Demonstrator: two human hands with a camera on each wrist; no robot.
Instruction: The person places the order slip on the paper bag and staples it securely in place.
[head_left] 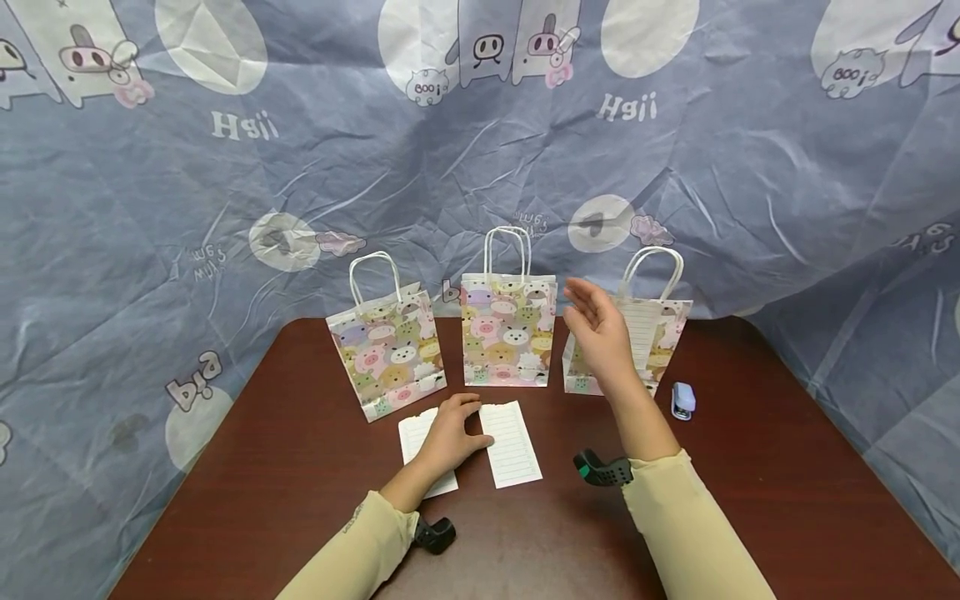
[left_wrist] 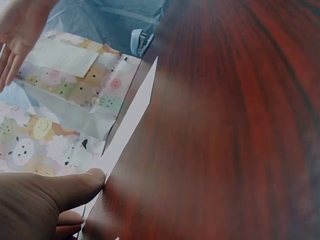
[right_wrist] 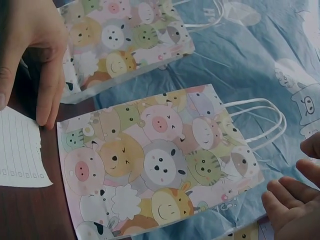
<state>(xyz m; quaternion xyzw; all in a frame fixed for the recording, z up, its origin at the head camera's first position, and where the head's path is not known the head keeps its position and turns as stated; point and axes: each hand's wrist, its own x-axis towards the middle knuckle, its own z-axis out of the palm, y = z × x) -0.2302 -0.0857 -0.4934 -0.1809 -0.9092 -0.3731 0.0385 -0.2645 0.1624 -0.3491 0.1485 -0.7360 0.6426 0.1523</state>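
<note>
My left hand point(head_left: 448, 435) reaches low over two lined paper sheets lying side by side on the table. It partly covers the left sheet point(head_left: 442, 485). In the left wrist view, the thumb point(left_wrist: 82, 187) is right at the edge of the right sheet point(head_left: 512, 446); its fingers point down near the torn top edge in the right wrist view. My right hand point(head_left: 600, 329) is raised before the right paper bag point(head_left: 671, 333), fingers loosely bent and holding nothing. A lined sheet point(head_left: 641, 329) is on that bag's front, partly hidden by the hand.
Two more animal-print gift bags with white rope handles, a middle bag point(head_left: 508, 333) and a tilted left bag point(head_left: 390, 354), stand at the back. A small light-blue stapler point(head_left: 682, 401) sits at the right of the brown table point(head_left: 300, 467). A patterned cloth point(head_left: 480, 167) hangs behind.
</note>
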